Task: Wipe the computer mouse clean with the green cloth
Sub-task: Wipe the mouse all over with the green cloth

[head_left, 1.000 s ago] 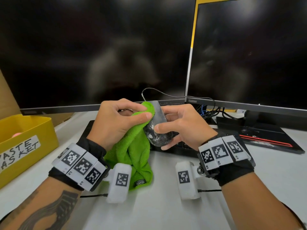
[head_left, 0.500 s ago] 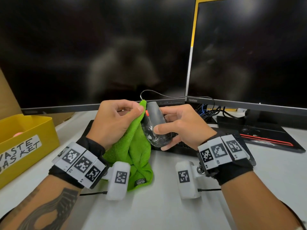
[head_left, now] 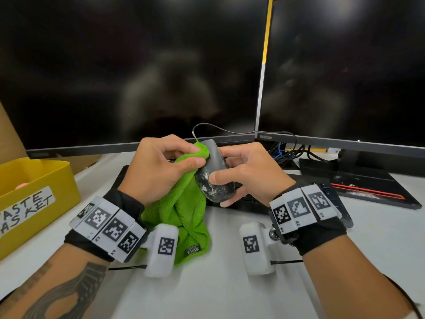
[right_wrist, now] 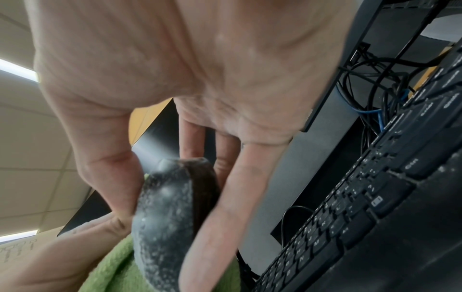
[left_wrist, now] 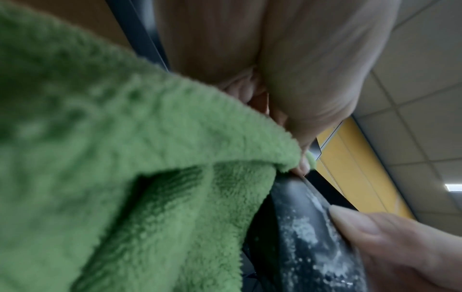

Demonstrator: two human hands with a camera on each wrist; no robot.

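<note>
Monitors loom behind everything, so I keep my work low over the white desk (head_left: pixel 230 284). Below them my left hand (head_left: pixel 158 171) bunches the green cloth (head_left: pixel 184 215), thumb and fingers curled round it against the mouse's left flank. My right hand (head_left: pixel 248 171) pinches the computer mouse (head_left: pixel 215 180), lifted above the keyboard (right_wrist: pixel 375 207). White residue covers its near end; a hard rub could twist it loose, or its cable (head_left: pixel 218 126) snag.
</note>
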